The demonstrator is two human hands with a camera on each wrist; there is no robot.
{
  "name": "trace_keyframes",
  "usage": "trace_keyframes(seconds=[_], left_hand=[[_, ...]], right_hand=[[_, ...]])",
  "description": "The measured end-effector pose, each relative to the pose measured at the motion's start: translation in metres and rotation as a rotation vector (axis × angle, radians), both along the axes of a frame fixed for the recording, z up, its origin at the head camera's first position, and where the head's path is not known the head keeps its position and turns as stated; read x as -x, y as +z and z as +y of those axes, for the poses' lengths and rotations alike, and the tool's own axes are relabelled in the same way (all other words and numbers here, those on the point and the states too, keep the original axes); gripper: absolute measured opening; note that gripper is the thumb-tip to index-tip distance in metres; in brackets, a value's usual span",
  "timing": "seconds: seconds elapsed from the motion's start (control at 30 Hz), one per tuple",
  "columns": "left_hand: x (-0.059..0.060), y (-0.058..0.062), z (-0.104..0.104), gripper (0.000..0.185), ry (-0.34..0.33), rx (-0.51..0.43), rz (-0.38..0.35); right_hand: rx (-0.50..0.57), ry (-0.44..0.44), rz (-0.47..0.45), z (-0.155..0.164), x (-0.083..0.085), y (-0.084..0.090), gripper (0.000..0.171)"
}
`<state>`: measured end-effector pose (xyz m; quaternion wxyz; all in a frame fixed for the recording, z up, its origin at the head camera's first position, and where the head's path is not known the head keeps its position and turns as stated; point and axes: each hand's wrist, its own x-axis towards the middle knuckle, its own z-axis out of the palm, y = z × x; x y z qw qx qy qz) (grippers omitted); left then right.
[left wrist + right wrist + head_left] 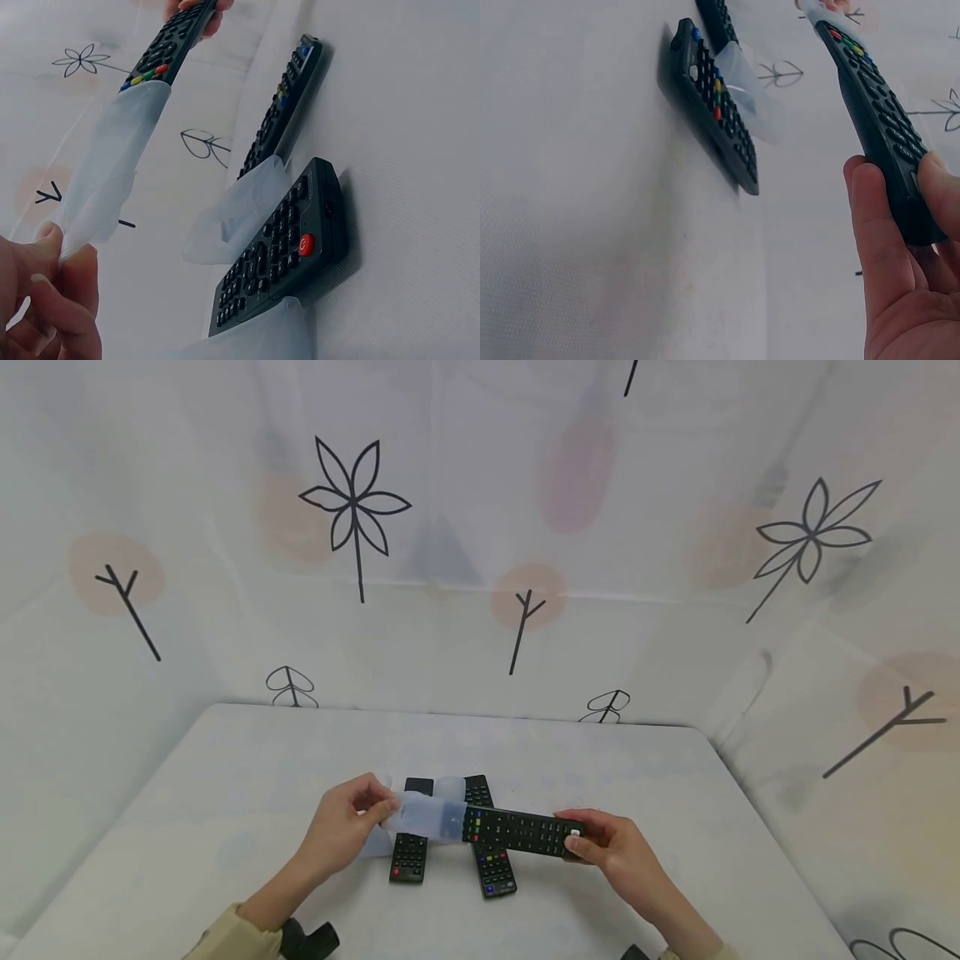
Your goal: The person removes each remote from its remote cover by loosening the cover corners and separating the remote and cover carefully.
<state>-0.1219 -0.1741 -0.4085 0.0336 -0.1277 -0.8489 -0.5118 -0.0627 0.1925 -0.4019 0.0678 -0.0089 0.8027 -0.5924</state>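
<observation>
My right hand (611, 850) grips a black remote control (525, 832) by its right end, thumb on the button face. The remote's other end is inside a translucent plastic sleeve (423, 815), which reaches up to its coloured buttons. Between thumb and fingertips, my left hand (341, 827) pinches the sleeve's far end, where the film is crumpled. Both are held above the table, over two more black remotes. One of these, the left remote (277, 251), has a red power button; the right remote (716, 105) lies slanted.
The white table (247, 785) carries both lower remotes. Another translucent sleeve (240, 214) lies between them, and a further sleeve (259, 334) is beside the left remote. A white patterned cloth wall (450, 643) stands behind the table and along its sides.
</observation>
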Motion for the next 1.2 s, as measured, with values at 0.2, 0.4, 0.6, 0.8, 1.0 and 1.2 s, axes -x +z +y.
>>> trace_keyframes(seconds=[0.2, 0.4, 0.6, 0.8, 1.0, 1.2], left_hand=[[0.0006, -0.0020, -0.0006, 0.010, 0.005, 0.000, 0.004], [0.0008, -0.0033, -0.0017, 0.009, 0.002, -0.002, -0.002], [0.0004, -0.0041, -0.0019, 0.010, -0.001, -0.014, -0.017], [0.0000, -0.0044, -0.0033, 0.010, -0.001, -0.009, -0.009], [-0.0005, -0.0035, -0.0044, 0.010, -0.004, -0.009, -0.010], [-0.0008, -0.0037, -0.0053, 0.008, 0.000, -0.007, -0.018]], right_hand=[[-0.001, -0.003, 0.003, 0.0015, -0.0004, -0.0013, 0.039], [0.000, -0.002, 0.000, 0.0029, -0.0002, -0.0021, 0.040], [0.007, 0.003, -0.005, 0.0041, -0.0003, -0.0035, 0.040], [0.021, 0.014, -0.002, 0.0052, -0.0011, -0.0055, 0.039], [0.014, 0.015, 0.000, 0.0057, -0.0014, -0.0058, 0.039], [0.010, 0.021, 0.001, 0.0075, -0.0013, -0.0063, 0.040]])
